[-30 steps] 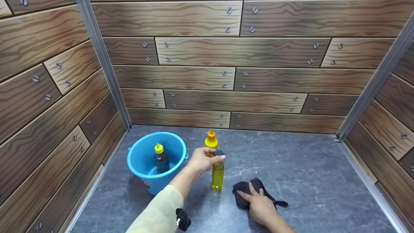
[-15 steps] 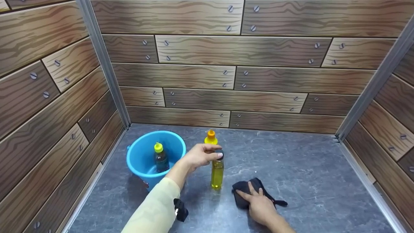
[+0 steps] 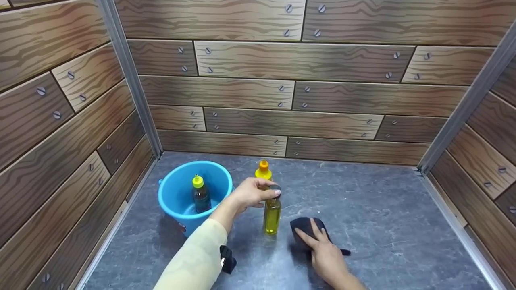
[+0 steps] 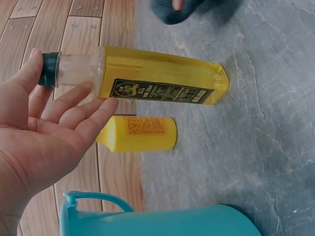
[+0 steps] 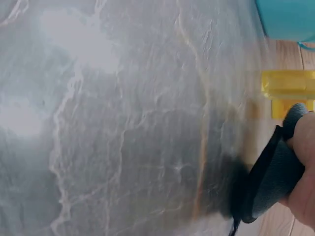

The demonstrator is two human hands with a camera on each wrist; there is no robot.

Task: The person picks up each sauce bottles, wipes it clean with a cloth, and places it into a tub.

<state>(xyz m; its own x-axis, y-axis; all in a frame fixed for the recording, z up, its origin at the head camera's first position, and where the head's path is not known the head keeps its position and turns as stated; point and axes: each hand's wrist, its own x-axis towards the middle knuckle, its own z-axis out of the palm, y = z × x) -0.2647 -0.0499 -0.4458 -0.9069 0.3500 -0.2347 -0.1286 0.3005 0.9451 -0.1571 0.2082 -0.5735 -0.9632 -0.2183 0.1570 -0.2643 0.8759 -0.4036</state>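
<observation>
Thumb and fingers of my left hand (image 3: 252, 193) pinch the dark cap of a tall oil bottle (image 3: 272, 217) filled with yellow liquid. It is nearly upright, and the left wrist view shows its dark label (image 4: 160, 91). Behind it stands a yellow squeeze bottle (image 3: 263, 174) with an orange cap, partly covered by the left hand. At the front right, my right hand (image 3: 327, 257) grips a folded dark cloth (image 3: 300, 227) with a black strap. In the right wrist view the cloth (image 5: 275, 179) appears raised off the grey surface, with its shadow beside it.
A blue bucket (image 3: 165, 201) stands left of the left forearm. Inside it is a dark bottle (image 3: 201, 197) with a yellow cap. Wood-patterned walls (image 3: 250, 94) with metal corner strips (image 3: 133, 80) enclose the grey stone-patterned surface (image 3: 383, 201) on three sides.
The dark cloth has shifted slightly and its strap end has drawn left, with the right hand's fingers closer round it. The oil bottle has moved barely to the right, still pinched at its cap.
</observation>
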